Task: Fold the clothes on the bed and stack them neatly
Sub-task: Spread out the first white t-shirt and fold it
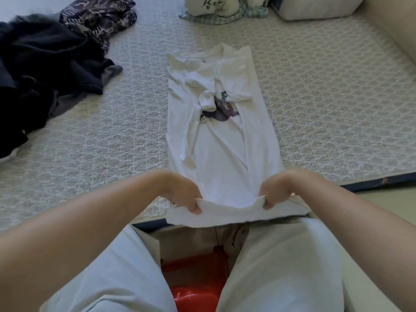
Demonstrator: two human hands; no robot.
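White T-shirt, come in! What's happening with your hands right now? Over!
Left hand, right hand both grip white T-shirt hem. Sides folded in. Dark clothes pile off left, nothing blocking.

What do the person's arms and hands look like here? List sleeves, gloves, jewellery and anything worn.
Both forearms are bare to the frame edge: no sleeves show. The left hand and right hand wear no gloves, and no watch, bracelet or ring is visible. Pale light-blue trousers cover the legs below.
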